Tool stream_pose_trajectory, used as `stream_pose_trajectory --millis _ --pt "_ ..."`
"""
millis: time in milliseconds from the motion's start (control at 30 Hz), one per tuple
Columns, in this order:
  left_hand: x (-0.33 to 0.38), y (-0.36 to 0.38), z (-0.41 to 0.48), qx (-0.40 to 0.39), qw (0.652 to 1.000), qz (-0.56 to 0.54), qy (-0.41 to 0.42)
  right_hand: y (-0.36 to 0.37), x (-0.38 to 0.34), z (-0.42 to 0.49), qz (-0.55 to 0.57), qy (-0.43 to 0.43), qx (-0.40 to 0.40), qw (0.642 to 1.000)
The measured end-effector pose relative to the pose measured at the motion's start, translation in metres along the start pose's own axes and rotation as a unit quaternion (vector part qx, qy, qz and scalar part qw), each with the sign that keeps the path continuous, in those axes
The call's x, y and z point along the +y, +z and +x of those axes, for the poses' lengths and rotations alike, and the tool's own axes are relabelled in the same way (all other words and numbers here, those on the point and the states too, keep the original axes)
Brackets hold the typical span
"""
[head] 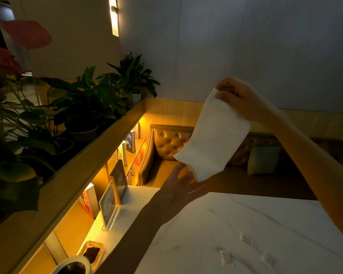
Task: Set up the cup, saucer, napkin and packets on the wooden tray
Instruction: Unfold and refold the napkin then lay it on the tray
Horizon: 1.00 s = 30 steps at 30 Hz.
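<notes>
The white napkin is held up in the air above the marble table, pinched at its top corner by the right hand, while the open left hand is spread just beneath its lower edge. The lower corner should be taken by the left fingers so the napkin can be folded flat; the packets lie on the table, and no wooden tray is seen

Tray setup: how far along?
Early. Nothing looks placed yet: no wooden tray, cup or saucer clearly in view. In hand: the right hand pinches the white napkin in the air, the left hand open under its lower corner. Left: three packets lie loose on the marble table.
</notes>
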<state>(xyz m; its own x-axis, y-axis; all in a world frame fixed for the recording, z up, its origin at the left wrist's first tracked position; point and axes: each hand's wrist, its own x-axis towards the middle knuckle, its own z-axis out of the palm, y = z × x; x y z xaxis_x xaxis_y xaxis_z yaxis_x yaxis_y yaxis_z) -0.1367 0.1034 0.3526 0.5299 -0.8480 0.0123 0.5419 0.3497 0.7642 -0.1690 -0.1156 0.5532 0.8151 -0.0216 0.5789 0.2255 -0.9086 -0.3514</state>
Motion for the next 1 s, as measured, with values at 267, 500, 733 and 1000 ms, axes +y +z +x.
stream_pose_trajectory --millis 267,500,733,1000 --pt "-0.012 -0.01 -0.003 0.081 0.989 0.102 0.063 -0.016 0.003 -0.016 0.047 0.023 0.121 0.991" --pt "0.008 0.001 0.011 0.108 0.979 0.14 0.103 0.001 0.019 -0.046 0.076 0.069 0.121 0.987" --pt "0.022 -0.005 -0.001 0.135 0.967 0.17 0.135 0.013 0.047 -0.068 0.131 0.141 0.115 0.974" --pt "0.039 -0.024 -0.006 0.193 0.909 0.303 0.211 0.028 0.05 -0.084 0.25 0.183 0.096 0.946"
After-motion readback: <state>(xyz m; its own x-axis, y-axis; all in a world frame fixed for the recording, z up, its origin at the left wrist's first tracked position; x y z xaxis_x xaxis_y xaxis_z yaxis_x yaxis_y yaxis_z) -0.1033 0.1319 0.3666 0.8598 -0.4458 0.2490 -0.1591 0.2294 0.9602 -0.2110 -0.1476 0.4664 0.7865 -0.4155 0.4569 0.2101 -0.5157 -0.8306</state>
